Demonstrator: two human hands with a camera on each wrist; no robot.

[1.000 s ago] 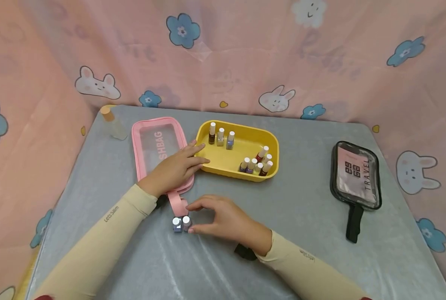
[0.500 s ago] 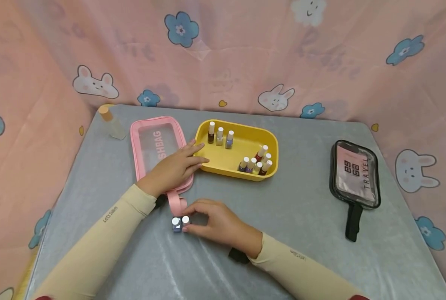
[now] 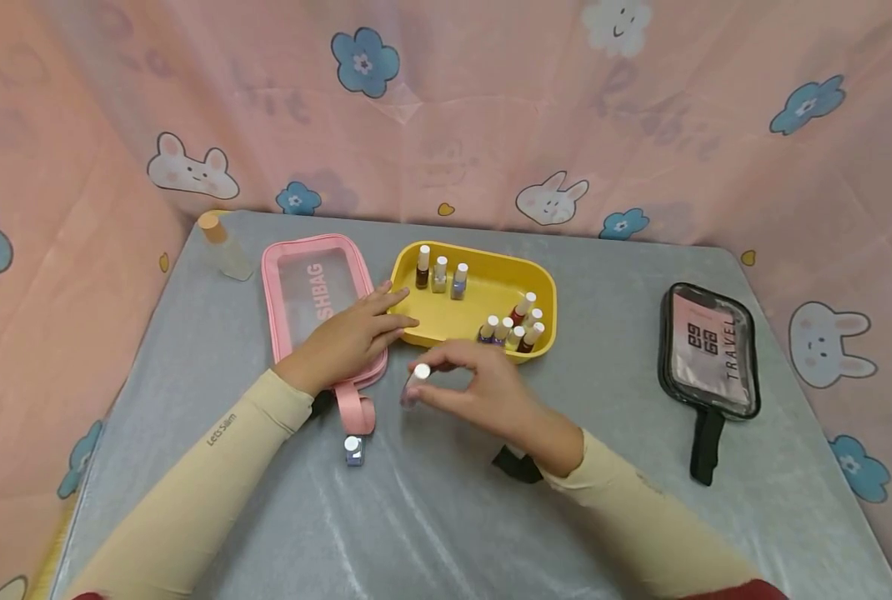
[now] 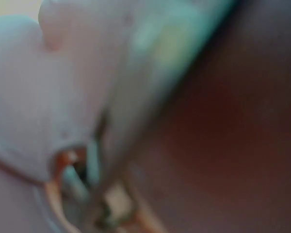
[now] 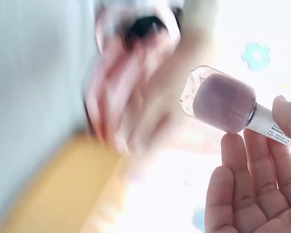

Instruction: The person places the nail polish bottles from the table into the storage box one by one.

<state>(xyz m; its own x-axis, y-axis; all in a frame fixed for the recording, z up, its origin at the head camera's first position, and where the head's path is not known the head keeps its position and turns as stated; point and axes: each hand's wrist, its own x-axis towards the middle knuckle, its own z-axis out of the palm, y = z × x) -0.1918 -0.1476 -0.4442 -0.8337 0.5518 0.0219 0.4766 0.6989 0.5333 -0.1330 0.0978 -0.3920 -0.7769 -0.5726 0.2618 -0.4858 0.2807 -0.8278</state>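
Observation:
A nail polish bottle (image 3: 415, 387) with mauve polish and a white cap is pinched in my right hand (image 3: 487, 392), raised in front of the yellow tray (image 3: 446, 318). The right wrist view shows the thumb and fingers on the cap of this mauve bottle (image 5: 224, 103). My left hand (image 3: 352, 337) lies with fingers spread across the pink-edged clear bag (image 3: 281, 308), fingertips over the tray's left rim. A bluish nail polish bottle (image 3: 353, 451) stands on the table beside the bag's pink strap (image 3: 354, 412). The left wrist view is too blurred to read.
Inside the tray are a row of nail polish bottles (image 3: 439, 275) at the back left and several more bottles (image 3: 517, 333) at the front right. A black-edged travel pouch (image 3: 709, 350) lies at the right. A clear bottle with an orange-tan cap (image 3: 228, 250) is at the back left.
My right hand has taken the mauve nail polish bottle from beside the bluish one and lifted it up and to the right, toward the tray. My left hand has stayed in place.

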